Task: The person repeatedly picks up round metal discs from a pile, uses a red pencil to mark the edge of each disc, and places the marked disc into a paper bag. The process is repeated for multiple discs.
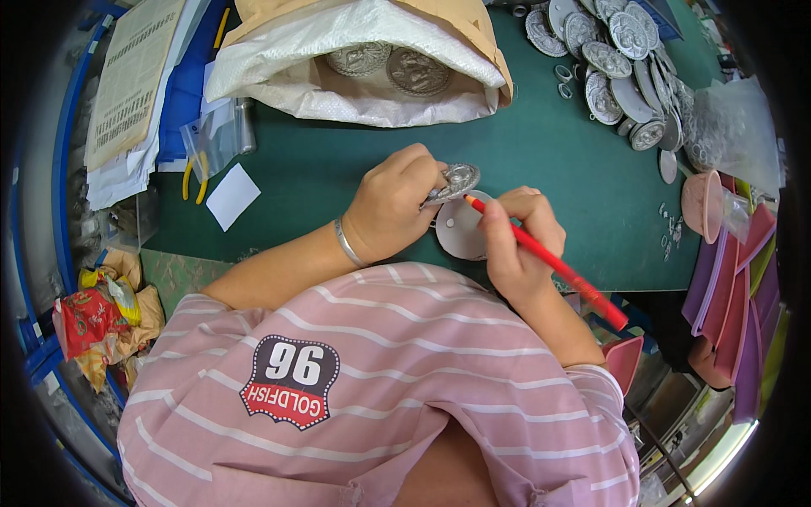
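Note:
My left hand (390, 203) is closed on the edge of a silver-grey relief medal (461, 177), which it holds tilted above the green table. Between the thumb and fingers of my right hand (525, 241) is a red pencil (576, 286). The pencil's tip points at the medal's lower edge; whether it touches I cannot tell. Just below the medal, between my hands, lies a flat grey disc (461, 235) with a small pale spot on its plain face. My fingers and the medal partly cover this disc.
A sack with white lining (321, 103) opens toward me, with medals (419, 72) inside. More medals (629, 38) are heaped at the far right, beside small metal rings (564, 74). A pink cup (703, 205) stands at the right edge. Yellow-handled pliers (202, 180) and white paper (233, 197) lie left.

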Demonstrator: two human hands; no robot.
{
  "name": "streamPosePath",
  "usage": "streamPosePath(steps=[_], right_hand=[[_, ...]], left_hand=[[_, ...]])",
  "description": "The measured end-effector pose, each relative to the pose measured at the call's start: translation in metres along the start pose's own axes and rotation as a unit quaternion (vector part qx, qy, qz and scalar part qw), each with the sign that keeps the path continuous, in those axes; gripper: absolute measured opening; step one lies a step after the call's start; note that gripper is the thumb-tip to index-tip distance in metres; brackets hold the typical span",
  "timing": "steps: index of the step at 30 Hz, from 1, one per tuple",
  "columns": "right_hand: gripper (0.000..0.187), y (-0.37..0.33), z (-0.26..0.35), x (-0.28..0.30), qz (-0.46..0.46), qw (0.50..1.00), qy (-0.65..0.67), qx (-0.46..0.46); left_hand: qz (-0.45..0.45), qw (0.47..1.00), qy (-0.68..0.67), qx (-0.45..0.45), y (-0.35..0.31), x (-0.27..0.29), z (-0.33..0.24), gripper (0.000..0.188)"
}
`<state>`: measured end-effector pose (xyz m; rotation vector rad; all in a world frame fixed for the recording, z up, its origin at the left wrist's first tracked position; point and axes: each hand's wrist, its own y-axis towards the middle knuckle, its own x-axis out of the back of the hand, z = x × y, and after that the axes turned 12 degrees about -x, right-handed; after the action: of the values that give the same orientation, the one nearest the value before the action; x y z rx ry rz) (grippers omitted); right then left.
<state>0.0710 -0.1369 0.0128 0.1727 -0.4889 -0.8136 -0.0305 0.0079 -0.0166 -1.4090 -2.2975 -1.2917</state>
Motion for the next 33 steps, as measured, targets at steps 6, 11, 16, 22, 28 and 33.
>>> streamPosePath(steps=[6, 11, 16, 22, 28, 33], right_hand=[[0.010, -0.002, -0.003, -0.001, -0.032, 0.997, 0.069, -0.023], [0.011, -0.001, -0.001, -0.003, -0.027, 0.999, 0.034, -0.016], [0.009, -0.015, -0.001, 0.004, -0.007, 0.985, 0.105, -0.140], [0.023, 0.016, 0.004, 0.006, 0.013, 0.899, 0.246, -0.363], [0.018, 0.022, 0.015, 0.009, 0.051, 0.884, 0.295, -0.360], [0.022, 0.020, 0.006, 0.008, 0.012, 0.933, 0.245, -0.264]], left_hand=[[-0.007, 1.000, -0.001, 0.000, 0.000, -0.001, 0.000, 0.027], [-0.006, 1.000, 0.000, -0.004, -0.001, -0.002, 0.000, 0.027], [-0.014, 1.000, -0.012, -0.015, 0.000, -0.002, 0.001, 0.027], [-0.105, 0.983, -0.056, -0.141, 0.009, -0.001, -0.003, 0.034], [-0.059, 0.982, -0.042, -0.173, 0.015, 0.001, -0.001, 0.040], [-0.028, 0.997, -0.058, -0.036, 0.026, 0.004, -0.014, 0.055]])
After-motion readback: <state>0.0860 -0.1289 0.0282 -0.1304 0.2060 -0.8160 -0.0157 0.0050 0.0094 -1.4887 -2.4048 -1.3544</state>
